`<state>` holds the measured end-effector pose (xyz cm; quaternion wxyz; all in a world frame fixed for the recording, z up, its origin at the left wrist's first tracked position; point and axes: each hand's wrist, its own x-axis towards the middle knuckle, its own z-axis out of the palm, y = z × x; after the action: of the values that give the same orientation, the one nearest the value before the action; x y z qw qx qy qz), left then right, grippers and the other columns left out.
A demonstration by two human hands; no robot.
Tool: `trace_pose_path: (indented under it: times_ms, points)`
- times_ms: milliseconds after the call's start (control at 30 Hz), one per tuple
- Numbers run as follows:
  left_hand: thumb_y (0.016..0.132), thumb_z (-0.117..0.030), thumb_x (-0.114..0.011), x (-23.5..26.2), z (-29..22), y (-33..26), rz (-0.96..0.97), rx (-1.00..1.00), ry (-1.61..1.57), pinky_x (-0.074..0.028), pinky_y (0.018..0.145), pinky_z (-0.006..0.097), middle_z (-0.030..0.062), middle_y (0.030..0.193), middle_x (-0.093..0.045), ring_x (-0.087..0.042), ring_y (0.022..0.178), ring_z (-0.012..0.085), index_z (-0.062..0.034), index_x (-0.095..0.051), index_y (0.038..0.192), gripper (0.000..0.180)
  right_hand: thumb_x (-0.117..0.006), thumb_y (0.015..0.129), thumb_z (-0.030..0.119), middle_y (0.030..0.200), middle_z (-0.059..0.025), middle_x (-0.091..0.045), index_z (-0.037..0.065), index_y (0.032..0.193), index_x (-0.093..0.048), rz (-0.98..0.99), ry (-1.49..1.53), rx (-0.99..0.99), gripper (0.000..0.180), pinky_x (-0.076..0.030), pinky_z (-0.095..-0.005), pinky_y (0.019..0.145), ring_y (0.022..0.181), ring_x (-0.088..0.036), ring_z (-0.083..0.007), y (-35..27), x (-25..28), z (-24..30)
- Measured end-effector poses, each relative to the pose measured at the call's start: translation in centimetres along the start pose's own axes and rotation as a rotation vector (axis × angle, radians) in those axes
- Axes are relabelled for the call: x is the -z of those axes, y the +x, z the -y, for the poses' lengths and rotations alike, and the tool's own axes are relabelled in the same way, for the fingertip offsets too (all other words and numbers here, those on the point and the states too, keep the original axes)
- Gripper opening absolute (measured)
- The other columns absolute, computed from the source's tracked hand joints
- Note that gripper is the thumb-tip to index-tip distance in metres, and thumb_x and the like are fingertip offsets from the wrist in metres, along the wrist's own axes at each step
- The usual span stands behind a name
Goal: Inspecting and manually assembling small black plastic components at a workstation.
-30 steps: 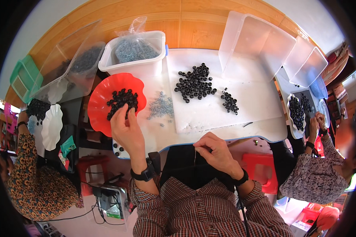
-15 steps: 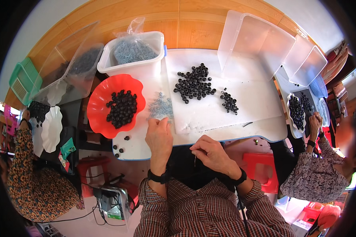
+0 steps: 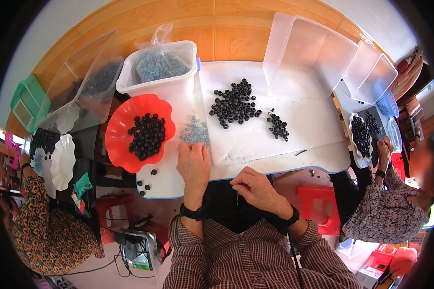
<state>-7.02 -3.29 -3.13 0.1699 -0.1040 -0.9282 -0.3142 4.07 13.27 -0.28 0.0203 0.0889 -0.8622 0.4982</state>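
My left hand reaches the near edge of a loose heap of small pale blue-grey pieces on the white table. Its fingers are bent together over the pieces, and their tips are hidden from me. Over the table's front edge, near my lap, my right hand pinches a thin, short, stick-like piece that points down below the fingertips. Left of the heap sits a red scalloped bowl with black round beads in it. Black ring-like beads lie piled on the white board, beside a smaller cluster.
A white tub holds a bag of blue-grey pieces at the back. Clear bins stand back right. Loose black beads lie by the left front edge. People work at both sides, one in a dark patterned sleeve.
My hands keep nearly the same places, the left fingers still at the heap. The whole view has shifted slightly. At far left, the other person's hand has moved down, away from the black beads.
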Motion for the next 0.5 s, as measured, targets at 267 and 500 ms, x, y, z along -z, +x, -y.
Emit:
trace_pose_path:
  times_ms: [267,500]
  points:
    - [0.081,-0.012,-0.067,-0.83,0.27,0.01,-0.006,-0.009,-0.014,-0.048,0.067,0.042,0.0112,0.091,-0.052,-0.057,0.085,0.0306,-0.0069,-0.064,0.101,0.020,-0.065,0.083,0.004,0.088,-0.0104,-0.057,0.001,0.092,-0.064,0.022,0.008,-0.047,0.009,-0.048,-0.0329,0.060,0.065,-0.058,-0.0242,-0.05,0.05,0.10]
    - [0.081,-0.010,-0.066,-0.78,0.26,0.40,0.037,-0.025,0.040,-0.049,0.068,0.042,0.0123,0.092,-0.053,-0.057,0.085,0.0320,-0.0065,-0.065,0.102,0.022,-0.067,0.082,0.002,0.088,-0.0091,-0.060,0.003,0.092,-0.068,-0.006,-0.012,-0.025,0.010,-0.049,-0.0298,0.059,0.066,-0.060,-0.0210,-0.03,-0.27,-0.30]
